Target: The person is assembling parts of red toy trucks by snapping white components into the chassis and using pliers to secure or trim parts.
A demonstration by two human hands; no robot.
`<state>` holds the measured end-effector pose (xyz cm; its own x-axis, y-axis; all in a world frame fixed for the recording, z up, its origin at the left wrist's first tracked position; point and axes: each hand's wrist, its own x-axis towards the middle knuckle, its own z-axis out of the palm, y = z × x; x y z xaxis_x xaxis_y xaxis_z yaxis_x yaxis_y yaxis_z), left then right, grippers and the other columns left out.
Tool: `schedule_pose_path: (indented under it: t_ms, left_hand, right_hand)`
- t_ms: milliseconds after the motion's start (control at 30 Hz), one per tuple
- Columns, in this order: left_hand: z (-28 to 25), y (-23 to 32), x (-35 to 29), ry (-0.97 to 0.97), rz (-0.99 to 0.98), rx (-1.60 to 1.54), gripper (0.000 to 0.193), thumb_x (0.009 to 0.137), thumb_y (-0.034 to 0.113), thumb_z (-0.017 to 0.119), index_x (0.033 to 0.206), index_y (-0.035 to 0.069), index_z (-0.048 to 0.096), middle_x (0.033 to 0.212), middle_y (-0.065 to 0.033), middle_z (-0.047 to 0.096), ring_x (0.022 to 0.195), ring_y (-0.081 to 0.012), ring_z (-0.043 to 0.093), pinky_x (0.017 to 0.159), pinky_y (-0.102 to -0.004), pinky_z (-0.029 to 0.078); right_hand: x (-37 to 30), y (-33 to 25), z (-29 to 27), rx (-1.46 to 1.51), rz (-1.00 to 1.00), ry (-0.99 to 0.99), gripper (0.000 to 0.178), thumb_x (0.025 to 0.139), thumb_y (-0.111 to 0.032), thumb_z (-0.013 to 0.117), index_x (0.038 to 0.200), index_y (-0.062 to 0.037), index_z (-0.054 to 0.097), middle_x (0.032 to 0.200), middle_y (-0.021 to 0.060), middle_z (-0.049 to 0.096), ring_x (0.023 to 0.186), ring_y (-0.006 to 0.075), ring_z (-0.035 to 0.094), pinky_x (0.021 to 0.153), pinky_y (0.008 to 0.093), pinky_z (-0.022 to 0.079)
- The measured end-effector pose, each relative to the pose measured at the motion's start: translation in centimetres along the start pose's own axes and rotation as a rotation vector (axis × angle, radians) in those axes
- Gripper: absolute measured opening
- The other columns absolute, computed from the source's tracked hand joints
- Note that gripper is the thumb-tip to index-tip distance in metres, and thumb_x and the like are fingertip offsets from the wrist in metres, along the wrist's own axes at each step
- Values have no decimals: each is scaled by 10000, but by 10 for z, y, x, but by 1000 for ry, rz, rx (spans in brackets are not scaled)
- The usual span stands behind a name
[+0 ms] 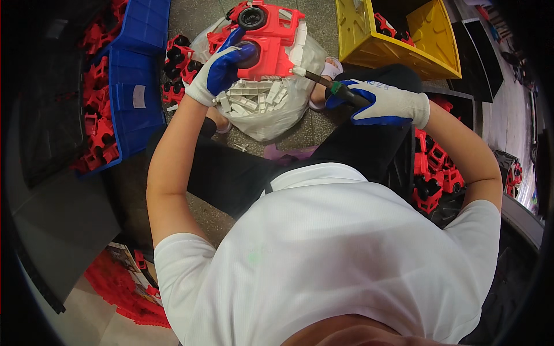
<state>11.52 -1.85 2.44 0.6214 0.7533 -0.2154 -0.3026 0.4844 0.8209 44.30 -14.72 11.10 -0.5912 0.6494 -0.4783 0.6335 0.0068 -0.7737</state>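
Note:
My left hand (pixel 218 74), in a white glove with a blue palm, grips a red toy truck (pixel 271 51) by a black wheel (pixel 250 53) and tilts it on its side. A second black wheel (pixel 252 18) faces up, and white plastic shows along the truck's right edge. My right hand (pixel 381 105), gloved alike, is wrapped round a black-handled tool (pixel 346 94) with a green band. The tool's pale end meets the truck's lower right corner; its exact kind is unclear. Beneath the truck, a clear plastic bag (pixel 268 128) holds many white plastic parts (pixel 257 99).
Left of me a blue bin (pixel 135 104) stands beside piled red toy trucks (pixel 98 127). At the far right is a yellow crate (pixel 427 60) with red trucks inside. More red trucks (pixel 435 173) lie by my right elbow. My legs flank the bag.

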Motion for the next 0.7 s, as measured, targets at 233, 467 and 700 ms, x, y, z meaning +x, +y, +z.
schedule_pose_path:
  t_ms: [233,467,700]
  left_hand:
    - [10,5,3,-64,-2,93,609,872,59,549,1431,81,309,1171,-57,567,1069,-127,568,939,-272,449]
    - [6,-2,13,-34,43,231,369,877,120,545,1223,-6,553,1422,-103,384,1110,-152,552,987,-276,406]
    - [0,-10,17,4,93,41,376,890,101,537,1242,-28,530,1298,-79,512,1058,-115,565,947,-256,432]
  right_hand:
    - [11,4,1,35,-53,-67,517,775,-271,638,1253,-102,537,1121,137,536,998,253,545,875,346,445]
    - [23,12,-2,56,93,-158,486,789,-288,655,1226,-102,554,983,77,532,801,151,546,698,275,477]
    - [28,5,21,88,126,-20,597,771,-269,737,1276,-61,497,1180,135,589,1105,244,559,966,342,416]
